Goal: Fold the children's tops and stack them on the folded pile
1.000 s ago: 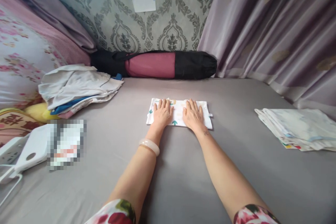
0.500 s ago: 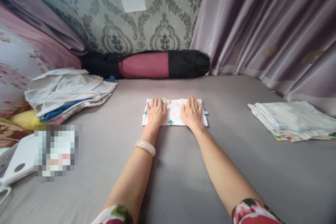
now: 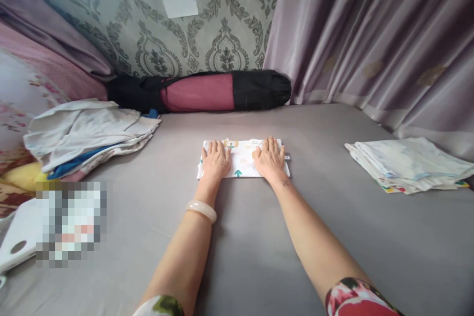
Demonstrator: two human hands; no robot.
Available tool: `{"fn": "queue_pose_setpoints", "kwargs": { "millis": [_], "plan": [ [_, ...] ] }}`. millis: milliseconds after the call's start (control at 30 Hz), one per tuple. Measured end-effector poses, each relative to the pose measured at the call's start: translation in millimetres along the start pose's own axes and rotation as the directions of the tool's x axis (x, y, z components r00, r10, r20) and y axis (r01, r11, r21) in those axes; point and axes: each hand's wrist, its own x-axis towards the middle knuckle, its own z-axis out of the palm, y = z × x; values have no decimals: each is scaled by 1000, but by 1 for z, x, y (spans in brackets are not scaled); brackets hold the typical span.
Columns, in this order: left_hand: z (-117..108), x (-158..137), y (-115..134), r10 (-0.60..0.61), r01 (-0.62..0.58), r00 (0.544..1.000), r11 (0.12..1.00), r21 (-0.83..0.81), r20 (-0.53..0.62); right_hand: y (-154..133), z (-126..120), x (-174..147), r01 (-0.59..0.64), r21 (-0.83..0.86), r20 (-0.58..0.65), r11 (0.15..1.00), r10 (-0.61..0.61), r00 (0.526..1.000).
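Observation:
A white printed cloth [image 3: 242, 160], folded into a flat rectangle, lies on the grey bed sheet [image 3: 255, 237]. My left hand [image 3: 216, 160] rests palm down on its left part, with the fingers stretched out. On its right part my right hand [image 3: 270, 159] lies flat in the same way, fingers pointing away from me. Both palms press on the cloth and neither grips it. Between the hands a green arrow-like print shows, and a small tag sticks out at the right edge. The parts of the cloth under my hands are hidden.
To the left lies a loose heap of clothes [image 3: 89, 133], with a white device [image 3: 27, 227] and a blurred-out item nearer me. A folded cloth stack [image 3: 407, 163] sits at the right. A long black and red bag [image 3: 200, 92] lies along the wall, beside curtains [image 3: 333, 34].
My view has turned slightly right, so most things sit a little further left. Both hands remain flat on the cloth, the left one slightly further left on it.

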Motion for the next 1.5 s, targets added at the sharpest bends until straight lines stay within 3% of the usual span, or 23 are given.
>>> {"fn": "queue_pose_setpoints", "kwargs": {
  "millis": [133, 300, 633, 833, 1133, 1233, 1333, 1433, 1500],
  "plan": [
    [-4, 1, -9, -60, 61, 997, 998, 17, -51, 10, -3, 2, -51, -45, -18, 998, 50, 999],
    [-1, 2, -18, -76, 76, 996, 997, 21, 38, 16, 2, 3, -77, -77, 38, 994, 80, 996],
    [-7, 5, -33, -145, 147, 989, 987, -69, 28, 24, -11, 6, -144, -91, 59, 985, 150, 987],
    [-5, 5, -39, -176, 189, 976, 977, -98, 125, 30, -4, 6, -167, -88, 87, 982, 174, 981],
    [-6, 6, -40, -190, 197, 979, 976, -94, 73, 26, -9, 7, -152, -79, 66, 985, 158, 985],
    [-8, 6, -37, -166, 161, 985, 982, -100, -38, 15, -13, 4, -71, -55, 29, 996, 73, 997],
    [-8, 5, -25, -41, 31, 994, 995, -99, -104, 4, -11, 0, 42, -27, 37, 999, -41, 998],
    [-2, 2, -12, 115, -118, 993, 990, -83, -36, -2, -6, -4, 90, -23, 59, 996, -88, 994],
    [2, 1, -5, 157, -154, 987, 985, -71, 33, -3, -2, -5, 91, -29, 65, 995, -89, 994]
  ]
}}
